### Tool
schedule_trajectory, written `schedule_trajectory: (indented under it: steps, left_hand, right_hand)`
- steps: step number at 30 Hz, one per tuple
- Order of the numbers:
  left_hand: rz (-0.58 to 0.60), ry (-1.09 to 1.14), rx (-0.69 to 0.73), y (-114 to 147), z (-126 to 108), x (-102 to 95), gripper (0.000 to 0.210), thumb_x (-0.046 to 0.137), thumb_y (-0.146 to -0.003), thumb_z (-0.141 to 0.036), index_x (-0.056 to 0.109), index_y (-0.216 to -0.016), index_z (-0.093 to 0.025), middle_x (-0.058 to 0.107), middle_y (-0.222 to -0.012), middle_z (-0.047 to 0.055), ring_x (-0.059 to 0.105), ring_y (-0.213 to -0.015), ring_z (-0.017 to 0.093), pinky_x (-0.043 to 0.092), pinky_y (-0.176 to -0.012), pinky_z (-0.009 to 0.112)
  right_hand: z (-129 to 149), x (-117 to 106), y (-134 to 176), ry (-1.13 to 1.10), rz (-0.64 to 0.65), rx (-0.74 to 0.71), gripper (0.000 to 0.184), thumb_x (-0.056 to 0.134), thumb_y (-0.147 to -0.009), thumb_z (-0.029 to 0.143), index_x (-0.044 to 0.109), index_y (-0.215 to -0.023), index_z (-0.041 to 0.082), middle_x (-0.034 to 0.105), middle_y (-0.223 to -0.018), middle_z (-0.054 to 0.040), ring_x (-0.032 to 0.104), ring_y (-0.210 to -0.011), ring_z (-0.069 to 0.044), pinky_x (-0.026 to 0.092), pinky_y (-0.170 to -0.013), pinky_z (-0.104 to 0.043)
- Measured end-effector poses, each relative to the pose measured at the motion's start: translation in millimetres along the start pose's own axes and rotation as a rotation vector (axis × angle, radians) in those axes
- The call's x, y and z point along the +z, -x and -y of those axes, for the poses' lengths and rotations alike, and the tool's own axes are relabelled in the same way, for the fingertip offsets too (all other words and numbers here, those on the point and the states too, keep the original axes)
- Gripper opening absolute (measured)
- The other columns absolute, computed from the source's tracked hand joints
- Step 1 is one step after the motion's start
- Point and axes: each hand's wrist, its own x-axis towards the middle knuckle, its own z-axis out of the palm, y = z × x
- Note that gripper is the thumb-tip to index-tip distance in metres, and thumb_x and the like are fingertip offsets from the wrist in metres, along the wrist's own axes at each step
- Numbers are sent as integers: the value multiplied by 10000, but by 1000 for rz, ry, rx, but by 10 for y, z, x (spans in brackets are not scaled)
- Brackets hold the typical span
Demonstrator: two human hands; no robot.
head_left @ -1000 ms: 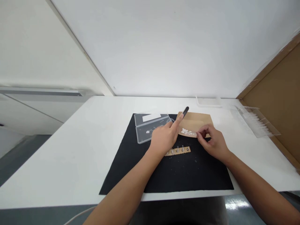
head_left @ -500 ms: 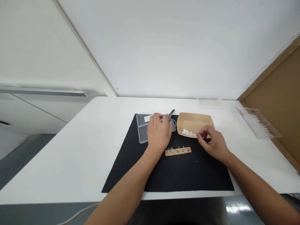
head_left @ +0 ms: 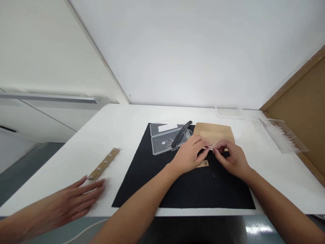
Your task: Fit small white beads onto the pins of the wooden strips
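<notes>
My left hand (head_left: 190,153) and my right hand (head_left: 230,156) meet over the front edge of a brown paper tray (head_left: 215,128). Both are closed in a pinch, fingertips almost touching, on a small whitish piece (head_left: 211,146) too small to name surely. Just below my left fingers, one end of a tan strip (head_left: 203,164) with small posts shows; the hand covers the rest. Left of the tray lies an opened clear plastic case (head_left: 164,141) with clear slips inside that look like nail tips. A black curved nail file (head_left: 181,134) rests across it.
A co-worker's hand (head_left: 76,201) reaches in from the left, beside another tan strip (head_left: 104,165) bearing small clear pieces. A black mat (head_left: 203,193) covers the front middle of the white table. Clear plastic trays (head_left: 283,135) stand at the right, near a brown board (head_left: 302,108).
My left hand has left the clear case and come right to meet my right hand. A co-worker's hand and a second strip have appeared at the left. The view has shifted slightly.
</notes>
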Motion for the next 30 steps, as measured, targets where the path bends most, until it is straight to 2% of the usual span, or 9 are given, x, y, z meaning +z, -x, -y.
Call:
schedule_trajectory:
  steps: [6,12,16,23,30]
  left_hand:
    - [-25,126,-33,-5,-54,-2,179,598,-1067,-265,704,-1180,-174,737,-1051,85,691,-1007,211,584,-916,359]
    - [11,276,-96,-29,-80,-64,174,619,-1063,-295,738,-1117,-180,738,-1006,83,702,-915,178,570,-700,251]
    - [35,350,-137,-36,-68,-107,175,639,-1052,-306,756,-1084,-180,736,-993,81,699,-867,156,524,-598,196]
    - [56,358,-136,-34,-48,-139,149,664,-1031,-290,759,-1065,-180,725,-962,74,698,-856,151,525,-605,198]
    - [12,307,-1,-44,-49,-177,112,711,-994,-261,768,-1052,-184,772,-964,87,699,-844,162,585,-700,260]
  right_hand:
    - [-2,-26,5,-11,30,-27,48,656,-994,278,620,-997,247,696,-808,9,647,-667,-152,522,-613,-275]
    - [9,-50,-3,49,23,-106,22,646,-1006,262,635,-1013,244,702,-805,10,654,-676,-156,512,-623,-279]
    - [27,-76,-7,-25,31,-74,51,669,-1025,298,674,-1036,249,717,-824,4,661,-681,-152,519,-618,-276]
    - [34,-107,-6,-290,99,38,136,741,-996,378,710,-980,247,738,-873,-23,687,-745,-172,571,-664,-306]
    - [41,-110,-12,-458,144,112,210,837,-918,414,730,-919,234,757,-862,-32,706,-752,-182,585,-654,-311]
